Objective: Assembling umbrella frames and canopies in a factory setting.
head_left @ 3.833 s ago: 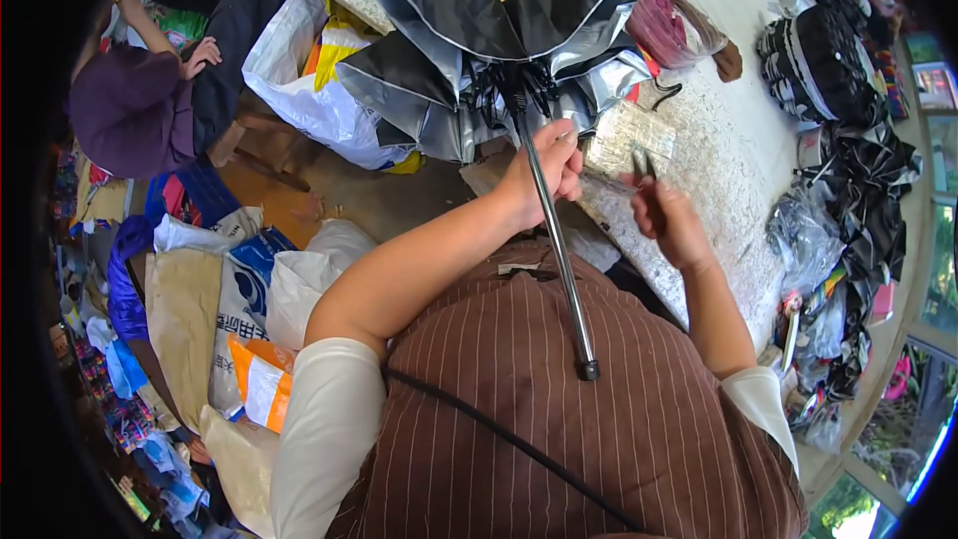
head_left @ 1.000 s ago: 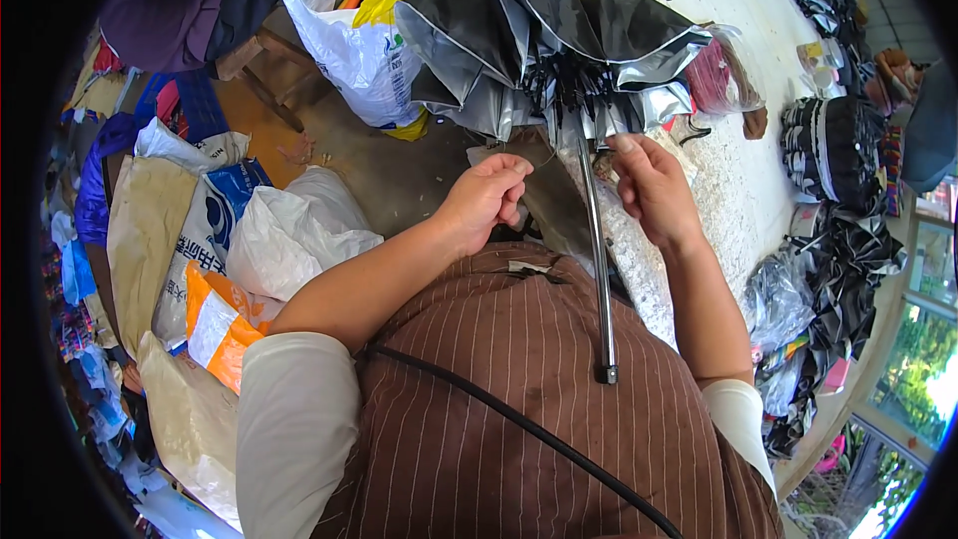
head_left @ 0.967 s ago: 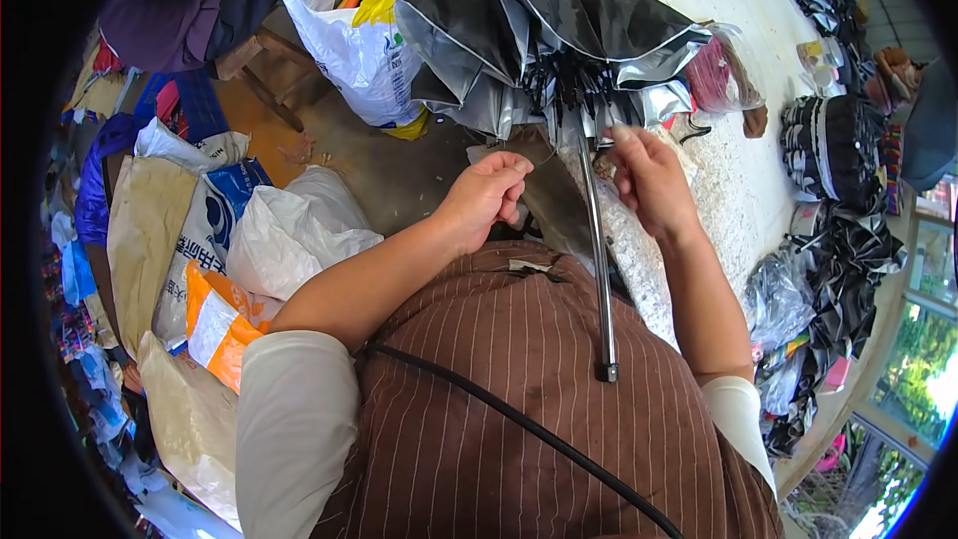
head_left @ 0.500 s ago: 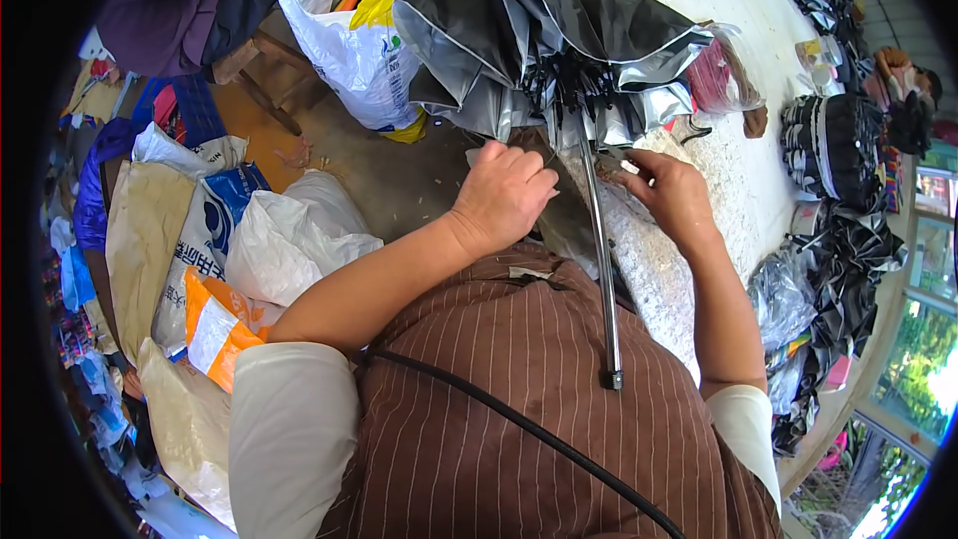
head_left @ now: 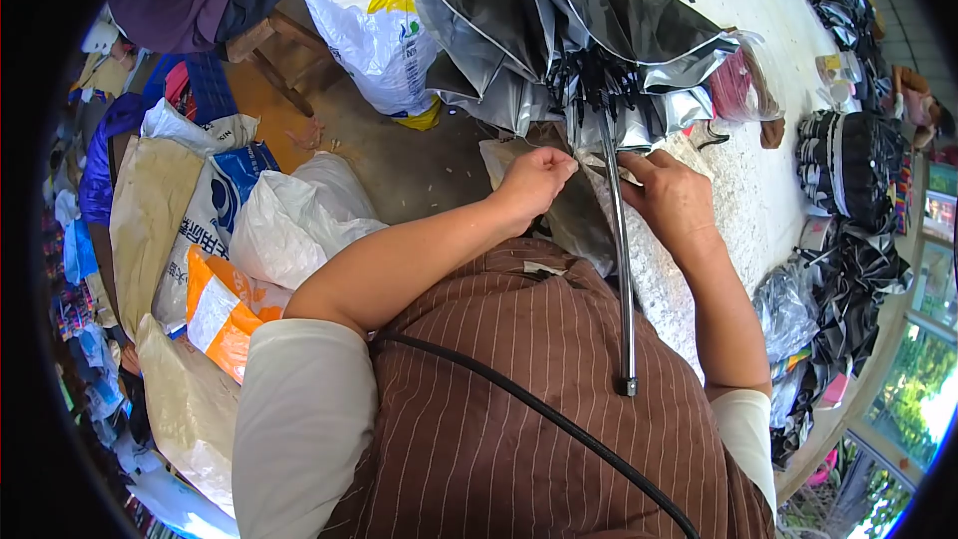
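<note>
Left grip (head_left: pixel 536 183): fingertips pinched together | right grip (head_left: pixel 677 198): clamped on small snips (head_left: pixel 630 178), partly hidden | beside umbrella shaft (head_left: pixel 621 269)

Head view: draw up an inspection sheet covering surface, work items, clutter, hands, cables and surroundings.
Surface: white table, worn and stained.
Work items: umbrella, black and silver, partly open, metal shaft toward the wearer.
Clutter: plastic-wrapped red bundle on the table; white sack at left; dark fabric pile at right.
Hands: left hand pinched; right hand beside the shaft, grip partly hidden.
Cables: black cord across striped apron.
Surroundings: another person, upper left; windows, right.
</note>
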Action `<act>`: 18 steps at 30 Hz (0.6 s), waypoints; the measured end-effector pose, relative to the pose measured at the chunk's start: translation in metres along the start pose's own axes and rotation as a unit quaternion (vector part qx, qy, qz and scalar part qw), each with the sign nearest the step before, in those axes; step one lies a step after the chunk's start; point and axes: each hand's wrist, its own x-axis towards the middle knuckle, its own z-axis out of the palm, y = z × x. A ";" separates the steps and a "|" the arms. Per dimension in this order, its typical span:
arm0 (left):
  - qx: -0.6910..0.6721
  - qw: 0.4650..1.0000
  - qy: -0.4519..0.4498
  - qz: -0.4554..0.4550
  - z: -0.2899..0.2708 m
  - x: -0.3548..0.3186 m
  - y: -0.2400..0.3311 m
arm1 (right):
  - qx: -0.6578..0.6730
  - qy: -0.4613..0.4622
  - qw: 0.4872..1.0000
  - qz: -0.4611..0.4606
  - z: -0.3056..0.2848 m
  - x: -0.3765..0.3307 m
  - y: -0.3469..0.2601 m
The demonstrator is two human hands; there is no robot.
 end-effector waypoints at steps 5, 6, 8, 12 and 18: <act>-0.011 0.994 0.017 0.109 -0.007 0.003 -0.003 | -0.005 0.037 0.999 -0.031 0.019 0.010 -0.004; 0.000 0.993 0.024 0.113 -0.008 0.004 -0.004 | -0.006 0.029 0.999 -0.029 0.022 0.013 -0.006; 0.022 0.992 0.038 0.122 -0.011 0.006 -0.005 | -0.008 0.013 1.000 -0.025 0.027 0.018 -0.009; 0.069 0.986 0.042 0.149 -0.013 0.004 -0.004 | -0.004 -0.034 0.999 -0.014 0.035 0.024 -0.008; 0.424 0.798 0.055 0.425 -0.037 -0.027 0.005 | 0.170 -0.086 0.981 0.025 0.026 0.006 -0.005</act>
